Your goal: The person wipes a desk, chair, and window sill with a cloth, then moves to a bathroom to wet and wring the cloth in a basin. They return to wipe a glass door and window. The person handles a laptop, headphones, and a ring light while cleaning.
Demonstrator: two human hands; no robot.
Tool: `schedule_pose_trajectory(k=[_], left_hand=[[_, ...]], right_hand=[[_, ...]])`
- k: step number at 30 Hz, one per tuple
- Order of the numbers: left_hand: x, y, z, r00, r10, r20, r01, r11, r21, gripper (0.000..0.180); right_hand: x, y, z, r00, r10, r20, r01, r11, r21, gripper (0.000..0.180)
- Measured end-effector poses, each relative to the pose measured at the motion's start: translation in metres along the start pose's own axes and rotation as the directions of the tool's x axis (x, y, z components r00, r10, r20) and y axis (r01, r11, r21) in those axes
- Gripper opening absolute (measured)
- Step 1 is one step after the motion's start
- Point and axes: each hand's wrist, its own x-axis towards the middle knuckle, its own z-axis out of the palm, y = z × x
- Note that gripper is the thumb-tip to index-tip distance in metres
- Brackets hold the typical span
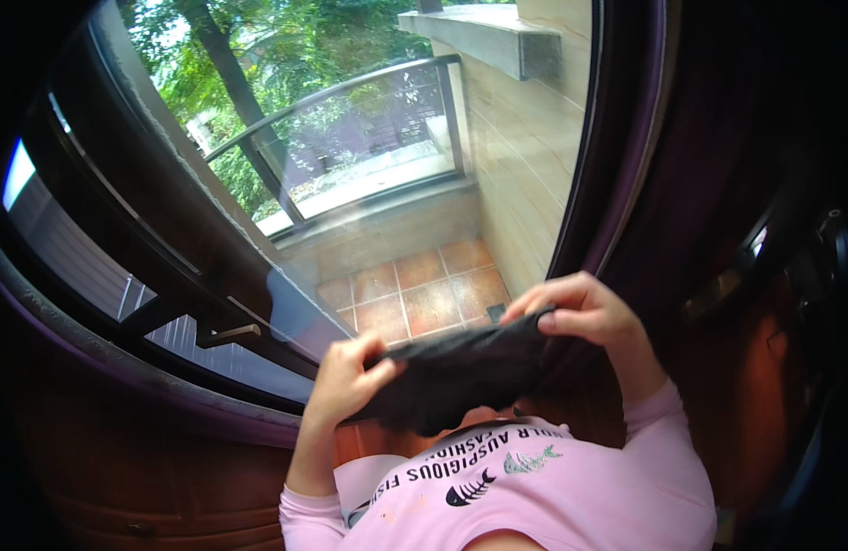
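Observation:
A black cloth (461,372) is stretched sideways between my two hands, in front of my pink top. My left hand (349,375) pinches its left end between thumb and fingers. At the upper right corner, my right hand (585,310) grips the edge with the thumb on the near side. The cloth hangs down a little in the middle, and its lower edge reaches close to my top. What kind of cloth piece it is, I cannot tell.
Ahead stands a large glass pane (369,230) in a dark frame, with a tiled balcony floor (415,292) and a railing (332,101) beyond. A door handle (231,334) juts out at the left. Dark purple curtains (640,138) hang at the right.

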Motion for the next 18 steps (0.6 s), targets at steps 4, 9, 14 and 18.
schedule_pose_trajectory(k=[4, 9, 14, 18], left_hand=[[0.047, 0.029, -0.017, 0.956, 0.106, -0.272, -0.154, 0.975, -0.162, 0.017], [0.065, 0.052, -0.009, 0.975, 0.214, -0.055, -0.129, 0.345, -0.93, 0.016], [0.057, 0.051, -0.005, 0.982, -0.01, 0.19, 0.169, 0.502, -0.848, 0.032], [0.002, 0.026, -0.047, 0.924, 0.105, -0.368, -0.281, 0.838, -0.467, 0.039]], right_hand=[[0.004, -0.03, -0.018, 0.703, -0.181, 0.688, 0.432, 0.877, -0.211, 0.054], [0.036, -0.009, 0.002, 0.814, -0.519, -0.261, 0.39, 0.821, -0.417, 0.083], [0.037, 0.04, 0.043, 0.932, 0.021, -0.361, 0.108, 0.937, 0.333, 0.063], [0.012, -0.02, -0.011, 0.564, -0.285, -0.775, 0.313, 0.942, -0.119, 0.038]])
